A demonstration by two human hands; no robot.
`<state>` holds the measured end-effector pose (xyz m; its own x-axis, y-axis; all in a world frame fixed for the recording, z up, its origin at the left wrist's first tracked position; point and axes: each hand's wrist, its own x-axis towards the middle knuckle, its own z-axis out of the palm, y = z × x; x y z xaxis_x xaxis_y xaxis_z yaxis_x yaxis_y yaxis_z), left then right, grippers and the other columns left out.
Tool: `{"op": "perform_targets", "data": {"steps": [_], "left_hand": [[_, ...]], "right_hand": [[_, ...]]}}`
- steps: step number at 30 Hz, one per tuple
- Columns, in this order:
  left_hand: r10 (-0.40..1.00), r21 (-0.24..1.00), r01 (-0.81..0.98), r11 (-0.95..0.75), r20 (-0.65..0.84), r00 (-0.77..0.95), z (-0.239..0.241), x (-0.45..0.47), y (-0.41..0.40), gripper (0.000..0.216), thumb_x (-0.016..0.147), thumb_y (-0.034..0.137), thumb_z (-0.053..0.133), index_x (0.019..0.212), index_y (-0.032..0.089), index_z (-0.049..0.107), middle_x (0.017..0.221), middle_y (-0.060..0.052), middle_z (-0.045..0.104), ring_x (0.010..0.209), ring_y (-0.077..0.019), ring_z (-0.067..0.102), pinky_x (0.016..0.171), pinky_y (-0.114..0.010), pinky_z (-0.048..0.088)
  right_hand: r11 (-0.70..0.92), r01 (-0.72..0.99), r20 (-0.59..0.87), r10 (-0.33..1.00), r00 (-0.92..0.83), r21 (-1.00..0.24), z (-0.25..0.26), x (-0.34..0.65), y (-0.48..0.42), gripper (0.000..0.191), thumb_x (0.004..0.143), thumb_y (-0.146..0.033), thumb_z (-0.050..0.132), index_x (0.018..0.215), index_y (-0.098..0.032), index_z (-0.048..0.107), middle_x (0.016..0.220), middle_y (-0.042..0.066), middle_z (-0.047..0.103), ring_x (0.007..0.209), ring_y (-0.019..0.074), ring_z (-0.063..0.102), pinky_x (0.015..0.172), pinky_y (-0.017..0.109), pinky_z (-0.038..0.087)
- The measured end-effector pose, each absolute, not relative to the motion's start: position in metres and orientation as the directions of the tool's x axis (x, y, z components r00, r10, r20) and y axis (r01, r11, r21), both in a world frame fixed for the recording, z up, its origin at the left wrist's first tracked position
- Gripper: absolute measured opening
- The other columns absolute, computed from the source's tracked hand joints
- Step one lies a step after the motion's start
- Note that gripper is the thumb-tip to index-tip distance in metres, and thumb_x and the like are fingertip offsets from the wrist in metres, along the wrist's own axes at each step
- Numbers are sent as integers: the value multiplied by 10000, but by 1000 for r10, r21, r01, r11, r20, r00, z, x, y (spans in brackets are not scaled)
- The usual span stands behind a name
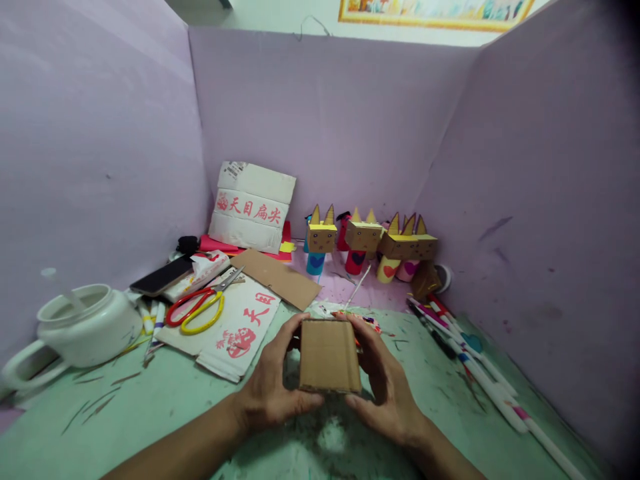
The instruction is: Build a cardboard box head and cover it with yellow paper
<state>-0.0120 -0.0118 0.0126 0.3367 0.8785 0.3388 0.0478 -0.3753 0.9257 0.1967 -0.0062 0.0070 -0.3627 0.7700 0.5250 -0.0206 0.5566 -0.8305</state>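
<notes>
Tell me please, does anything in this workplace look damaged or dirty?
Yes. The green tabletop looks soiled: dark smears lie around a pale patch near the cardboard box. Dark smudges also mark the purple right wall.

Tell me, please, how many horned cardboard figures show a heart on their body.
4, left to right towards the back: blue figure, red figure, yellow figure, pink figure. Others may be hidden behind them.

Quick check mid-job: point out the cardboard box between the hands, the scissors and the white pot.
Cardboard box [330,357]: head view, middle of the face toward the camera.
Scissors [219,289]: head view, near the pivot between blades and handles.
White pot [95,333]: head view, outer wall of its rounded body.
</notes>
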Motion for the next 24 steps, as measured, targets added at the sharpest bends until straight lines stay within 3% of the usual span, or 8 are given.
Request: {"op": "perform_targets", "data": {"steps": [8,24], "left_hand": [[884,929,36,-369,339,322,12,-10,-11,908,572,284,781,1361,213,336,1325,-108,499,1181,-325,507,1006,-426,400],[883,942,-14,-336,320,344,15,-7,-9,926,583,336,767,1378,175,319,1351,-150,468,1168,-340,509,1005,-475,400]], "right_hand": [[562,-35,542,775,-326,-826,4,194,-4,731,739,-418,706,1379,-325,365,1365,109,428,1252,320,459,950,438,493],[586,-34,566,764,-311,-810,5,196,-2,746,672,-276,714,1343,-323,392,1319,92,457,1208,299,490,915,403,511]]}}
